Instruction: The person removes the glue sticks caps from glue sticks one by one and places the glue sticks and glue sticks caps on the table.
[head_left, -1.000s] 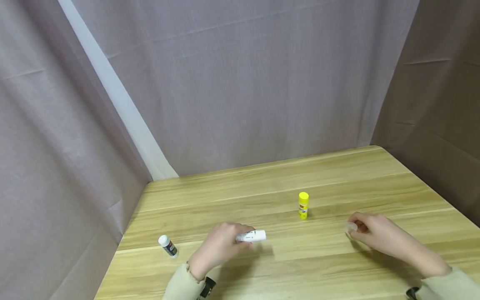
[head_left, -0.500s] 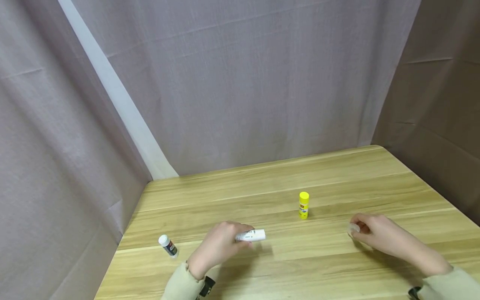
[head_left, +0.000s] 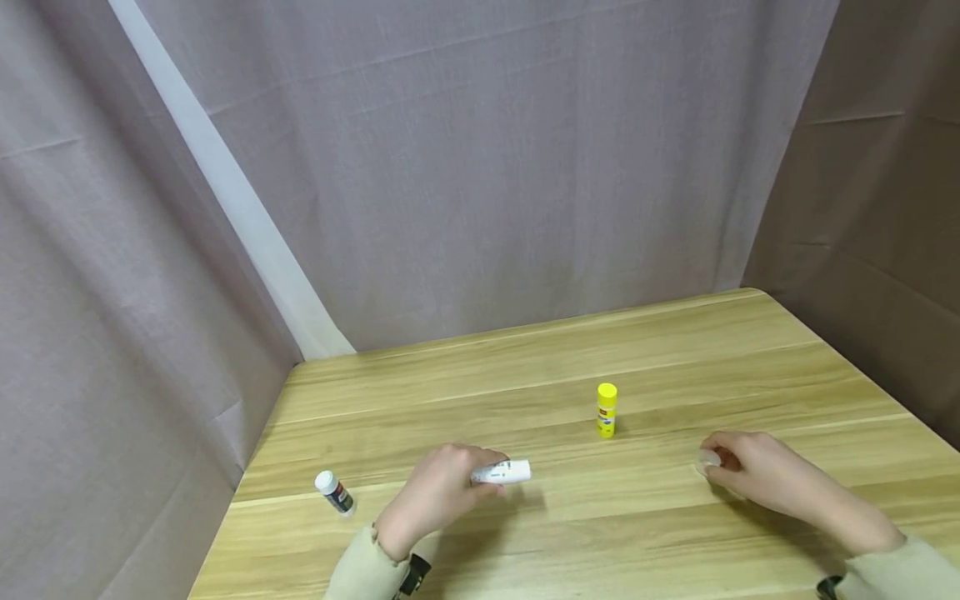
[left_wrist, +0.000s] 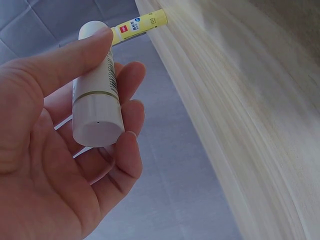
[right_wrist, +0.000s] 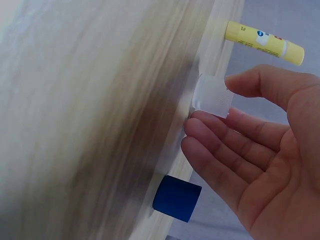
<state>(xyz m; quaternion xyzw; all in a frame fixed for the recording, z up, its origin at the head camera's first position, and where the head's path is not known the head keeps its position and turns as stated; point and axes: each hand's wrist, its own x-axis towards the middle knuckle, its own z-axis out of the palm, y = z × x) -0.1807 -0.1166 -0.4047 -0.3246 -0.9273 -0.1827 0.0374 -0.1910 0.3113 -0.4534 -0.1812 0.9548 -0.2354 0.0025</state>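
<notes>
White glue stick (head_left: 501, 472), uncapped, lies pinched in the left hand (head_left: 435, 500) at lower centre; the right hand (head_left: 757, 475) pinches its clear cap (right_wrist: 212, 95) against the surface (head_left: 675, 350), keeping both parts controlled.

Right hand (head_left: 757, 477) slid slightly toward near edge of desk (head_left: 675, 350), taking clear cap (head_left: 706, 459) along; cap, pinched between thumb and fingertips, now sits a touch lower against desk top. Left hand (head_left: 438, 497) eased white tube (head_left: 501, 472) marginally back toward itself, away from right edge; tube's free end a shade shorter of where it pointed one second ago. Shifts small, no larger than slight drift.
</notes>
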